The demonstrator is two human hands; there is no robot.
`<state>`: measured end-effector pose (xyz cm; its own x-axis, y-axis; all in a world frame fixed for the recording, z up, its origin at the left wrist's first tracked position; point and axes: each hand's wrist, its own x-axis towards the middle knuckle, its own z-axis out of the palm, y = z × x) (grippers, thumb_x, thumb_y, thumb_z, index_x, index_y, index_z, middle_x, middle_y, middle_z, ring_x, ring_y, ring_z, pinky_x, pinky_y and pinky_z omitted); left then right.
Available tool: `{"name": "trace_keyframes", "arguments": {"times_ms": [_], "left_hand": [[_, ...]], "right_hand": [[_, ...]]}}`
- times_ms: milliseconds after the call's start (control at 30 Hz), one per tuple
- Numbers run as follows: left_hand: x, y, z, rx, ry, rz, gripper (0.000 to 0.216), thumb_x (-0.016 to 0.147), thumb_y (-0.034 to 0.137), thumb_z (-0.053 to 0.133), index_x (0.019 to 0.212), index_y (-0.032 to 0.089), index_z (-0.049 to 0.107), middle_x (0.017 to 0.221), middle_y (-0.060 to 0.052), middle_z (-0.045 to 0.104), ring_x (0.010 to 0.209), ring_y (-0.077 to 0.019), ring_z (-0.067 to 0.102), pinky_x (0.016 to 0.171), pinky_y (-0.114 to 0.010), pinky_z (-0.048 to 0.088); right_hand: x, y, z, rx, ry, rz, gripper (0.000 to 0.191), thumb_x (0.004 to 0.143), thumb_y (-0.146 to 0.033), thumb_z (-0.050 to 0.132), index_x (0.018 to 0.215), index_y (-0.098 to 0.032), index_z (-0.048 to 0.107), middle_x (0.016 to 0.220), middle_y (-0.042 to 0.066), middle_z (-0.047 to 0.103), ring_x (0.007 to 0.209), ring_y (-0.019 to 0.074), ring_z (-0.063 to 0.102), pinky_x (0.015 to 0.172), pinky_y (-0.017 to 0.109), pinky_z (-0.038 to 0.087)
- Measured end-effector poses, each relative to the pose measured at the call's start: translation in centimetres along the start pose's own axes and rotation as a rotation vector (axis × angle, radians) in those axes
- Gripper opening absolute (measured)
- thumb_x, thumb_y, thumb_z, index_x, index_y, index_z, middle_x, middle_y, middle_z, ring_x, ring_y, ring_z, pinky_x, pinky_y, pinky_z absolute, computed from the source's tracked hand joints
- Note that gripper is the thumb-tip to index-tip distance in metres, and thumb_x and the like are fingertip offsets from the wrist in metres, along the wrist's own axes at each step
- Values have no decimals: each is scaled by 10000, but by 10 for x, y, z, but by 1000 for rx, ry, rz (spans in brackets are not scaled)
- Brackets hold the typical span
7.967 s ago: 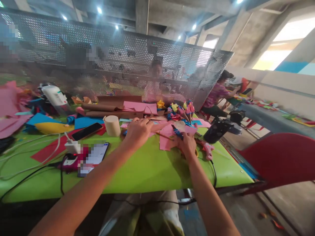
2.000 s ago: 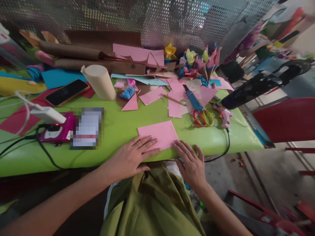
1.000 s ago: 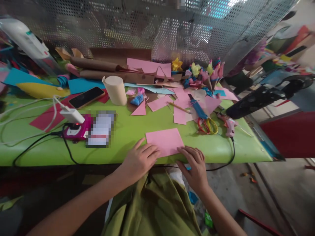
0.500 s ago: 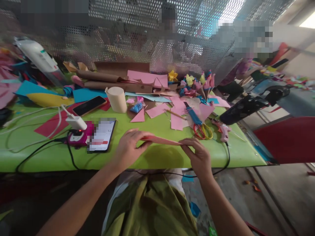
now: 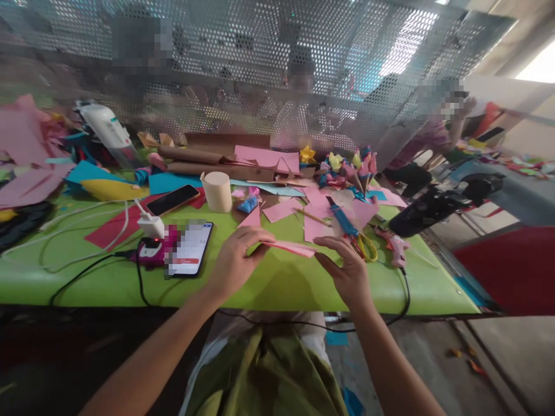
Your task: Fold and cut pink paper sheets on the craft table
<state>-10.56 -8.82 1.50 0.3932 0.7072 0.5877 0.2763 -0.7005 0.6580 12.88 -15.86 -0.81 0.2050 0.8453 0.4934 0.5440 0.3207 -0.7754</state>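
Pink paper (image 5: 292,248) above a green table (image 5: 260,293), left hand (image 5: 235,257) pinching its nine o'clock end, right hand (image 5: 350,270) at three o'clock, cannot tell whether gripping

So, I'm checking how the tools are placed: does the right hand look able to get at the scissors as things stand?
Probably yes: the scissors lie just beyond the right hand, nothing seen on top. Its fingers are at the edge of the pink paper; whether they grip it is unclear.
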Motion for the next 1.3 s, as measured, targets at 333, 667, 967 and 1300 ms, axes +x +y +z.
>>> {"name": "trace_keyframes", "arguments": {"times_ms": [333, 667, 967, 1300], "left_hand": [[-35, -29, 2, 312, -234, 26, 480, 794, -66, 431, 1068, 223, 699, 1264, -57, 673, 1187, -207, 612, 984, -410, 538], [-50, -36, -6, 492, -354, -142, 387, 939, 131, 432, 1272, 199, 619, 1250, -83, 678, 1184, -239, 603, 996, -439, 501], [-55, -18, 13, 613, -336, -134, 499, 819, 436, 703, 1219, 151, 614, 1256, -158, 627, 1206, -348, 543, 999, -511, 448], [-55, -21, 19, 536, -364, -181, 494, 802, 327, 739, 1243, 183, 568, 1279, -123, 620, 1225, -324, 538, 1007, -498, 440]], "right_hand": [[-14, 22, 7, -125, -315, -33, 261, 861, -191, 563, 1073, -262, 698, 1100, 57, 727, 1081, 257, 640, 941, 444, 491], [-24, 36, 17, -291, -386, -125, 293, 902, -257, 586, 1181, -272, 674, 1191, 78, 694, 1108, 271, 620, 947, 472, 500], [-27, 38, 21, -506, -339, -152, 523, 844, -391, 674, 1340, -275, 555, 1354, 126, 573, 1203, 344, 520, 964, 542, 460], [-24, 42, 22, -495, -304, -133, 624, 813, -393, 680, 1393, -270, 488, 1277, 129, 605, 1162, 349, 528, 965, 547, 439]]}}
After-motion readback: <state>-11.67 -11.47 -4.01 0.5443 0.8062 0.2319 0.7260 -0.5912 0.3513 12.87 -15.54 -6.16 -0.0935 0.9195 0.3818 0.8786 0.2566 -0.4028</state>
